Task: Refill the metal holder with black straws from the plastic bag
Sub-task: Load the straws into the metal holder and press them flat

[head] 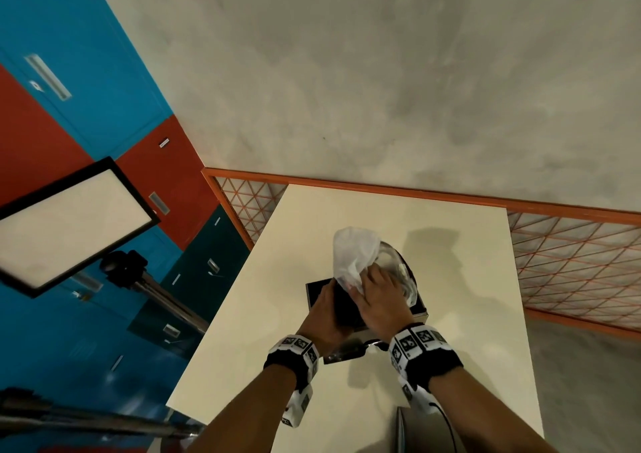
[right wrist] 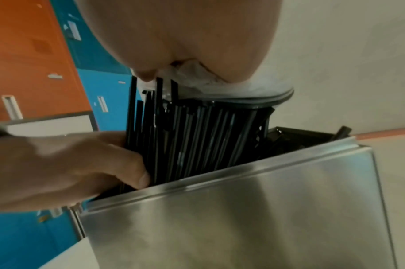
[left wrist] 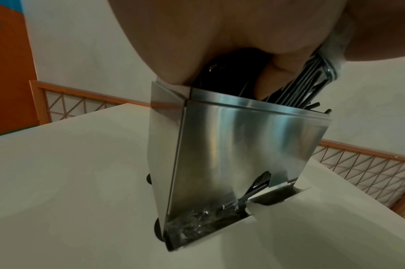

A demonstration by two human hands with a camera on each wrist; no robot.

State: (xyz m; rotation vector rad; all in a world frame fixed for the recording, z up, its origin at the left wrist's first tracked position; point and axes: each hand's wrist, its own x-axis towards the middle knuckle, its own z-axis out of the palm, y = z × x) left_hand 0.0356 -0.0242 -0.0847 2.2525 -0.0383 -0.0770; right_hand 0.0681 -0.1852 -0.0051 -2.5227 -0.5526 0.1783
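A shiny metal holder stands on the cream table. A bundle of black straws stands in its open top, with the upper ends still inside a crumpled clear plastic bag. My left hand curls its fingers round the straws at the holder's rim. My right hand grips the bag from above the bundle. The inside of the holder is hidden.
Blue and red lockers line the left side. A white light panel on a tripod stands left of the table. An orange mesh fence runs behind the table. A grey flat object lies at the table's near edge.
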